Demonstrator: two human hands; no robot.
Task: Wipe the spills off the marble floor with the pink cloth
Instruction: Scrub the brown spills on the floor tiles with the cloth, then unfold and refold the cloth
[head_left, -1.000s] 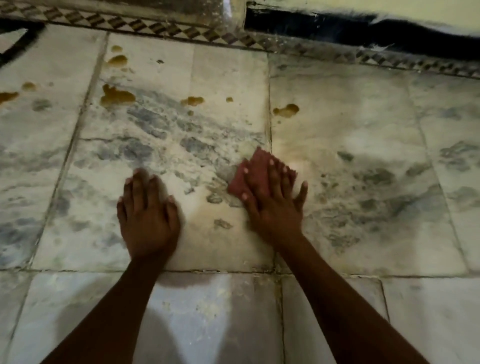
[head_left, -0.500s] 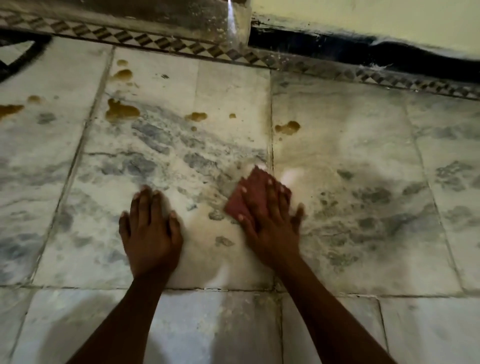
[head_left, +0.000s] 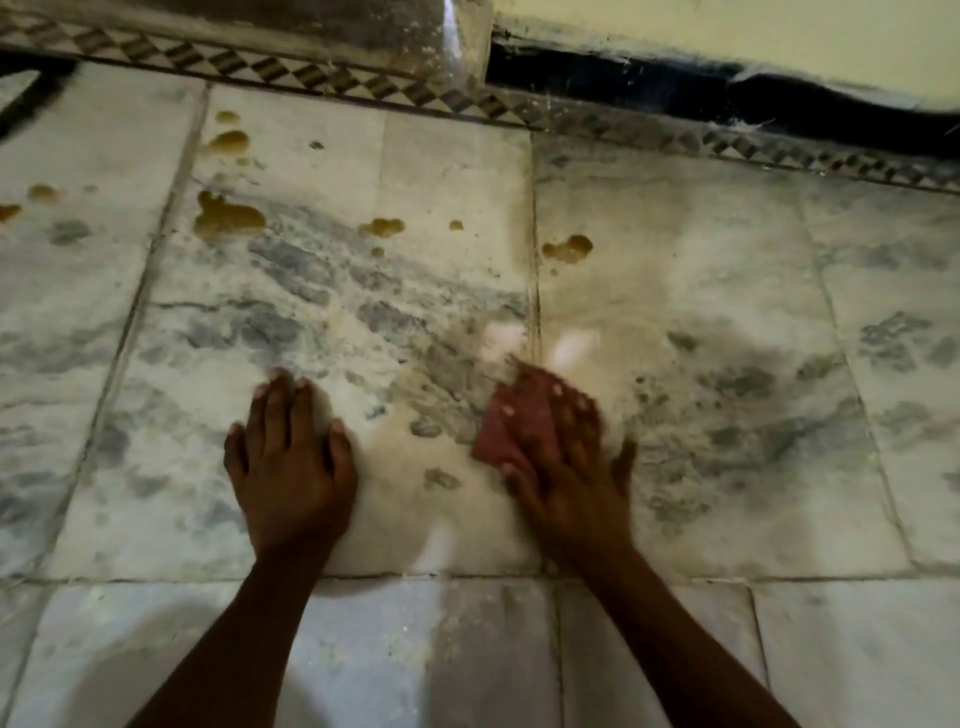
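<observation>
The right hand (head_left: 566, 467) presses the pink cloth (head_left: 511, 423) flat on the marble floor (head_left: 727, 338), fingers spread (blurred). The left hand (head_left: 291, 467) lies flat beside the cloth, holding nothing. Brown spills (head_left: 228, 215) sit well beyond the cloth.

Single head-worn wide-angle view, looking steeply down and forward from close above the marble floor (head_left: 675, 291), both forearms entering from the bottom edge, patterned border strip (head_left: 322, 78) and wall base (head_left: 727, 31) along the top, no second view to overlap.
</observation>
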